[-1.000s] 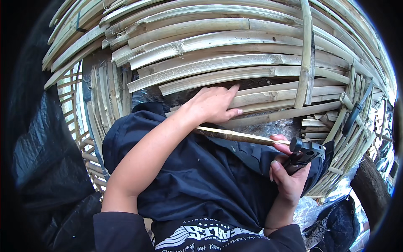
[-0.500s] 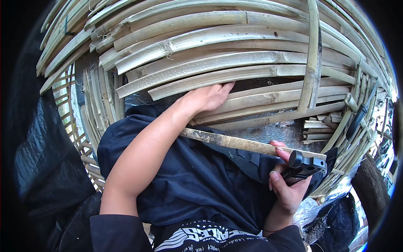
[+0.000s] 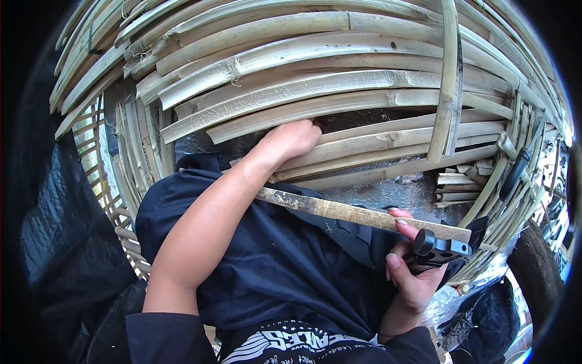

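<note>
Head view, left hand (image 3: 295, 138) on bamboo frame (image 3: 315, 100), right hand (image 3: 412, 267) gripping stick (image 3: 357, 214)

No package, sign or screen is in view; the only label-like thing is white printed lettering (image 3: 297, 343) with stripes on the person's dark shirt at the lower edge.

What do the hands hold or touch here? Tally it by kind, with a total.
hands: 2 (left hand, right hand)
woven bamboo frame: 1
loose bamboo stick: 1
black tool: 1
Total: 5
</note>
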Motion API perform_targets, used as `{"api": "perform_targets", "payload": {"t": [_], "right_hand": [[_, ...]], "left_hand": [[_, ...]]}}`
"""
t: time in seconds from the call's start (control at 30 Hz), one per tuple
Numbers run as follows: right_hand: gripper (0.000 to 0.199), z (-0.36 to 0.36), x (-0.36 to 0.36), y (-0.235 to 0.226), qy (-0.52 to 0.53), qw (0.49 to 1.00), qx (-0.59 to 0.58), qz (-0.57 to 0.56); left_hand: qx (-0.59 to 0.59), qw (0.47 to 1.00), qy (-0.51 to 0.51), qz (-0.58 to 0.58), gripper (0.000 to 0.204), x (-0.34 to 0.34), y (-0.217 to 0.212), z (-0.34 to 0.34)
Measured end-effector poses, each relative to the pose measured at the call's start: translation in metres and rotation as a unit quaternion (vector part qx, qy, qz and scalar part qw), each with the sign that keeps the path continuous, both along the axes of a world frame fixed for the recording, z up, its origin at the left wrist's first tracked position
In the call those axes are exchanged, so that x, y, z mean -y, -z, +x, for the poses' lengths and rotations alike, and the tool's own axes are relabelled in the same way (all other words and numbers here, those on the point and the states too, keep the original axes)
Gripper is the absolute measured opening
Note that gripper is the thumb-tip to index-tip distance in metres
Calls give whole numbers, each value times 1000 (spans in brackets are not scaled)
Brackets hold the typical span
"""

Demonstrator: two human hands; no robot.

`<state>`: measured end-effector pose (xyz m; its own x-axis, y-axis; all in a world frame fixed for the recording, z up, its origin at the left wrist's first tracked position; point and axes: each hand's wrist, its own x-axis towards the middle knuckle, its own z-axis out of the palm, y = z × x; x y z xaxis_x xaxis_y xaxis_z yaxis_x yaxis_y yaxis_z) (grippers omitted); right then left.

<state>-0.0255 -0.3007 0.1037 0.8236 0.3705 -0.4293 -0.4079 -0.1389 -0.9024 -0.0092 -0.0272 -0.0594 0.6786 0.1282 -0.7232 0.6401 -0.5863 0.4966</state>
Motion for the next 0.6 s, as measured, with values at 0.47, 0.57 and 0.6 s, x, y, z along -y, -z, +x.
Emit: {"api": "perform_targets", "payload": {"t": [0.47,0.57,0.6], "right_hand": [[45,12,5,7,-55,997,14,49],[43,17,15,16,-86,994,-1,74],[42,18,16,17,-91,993,-9,76]], "left_hand": [[66,997,-4,-33,47,0,-6,-3],[89,993,24,-79,45,-8,-15,-9],[86,993,26,-78,45,-9,-15,-12]]}}
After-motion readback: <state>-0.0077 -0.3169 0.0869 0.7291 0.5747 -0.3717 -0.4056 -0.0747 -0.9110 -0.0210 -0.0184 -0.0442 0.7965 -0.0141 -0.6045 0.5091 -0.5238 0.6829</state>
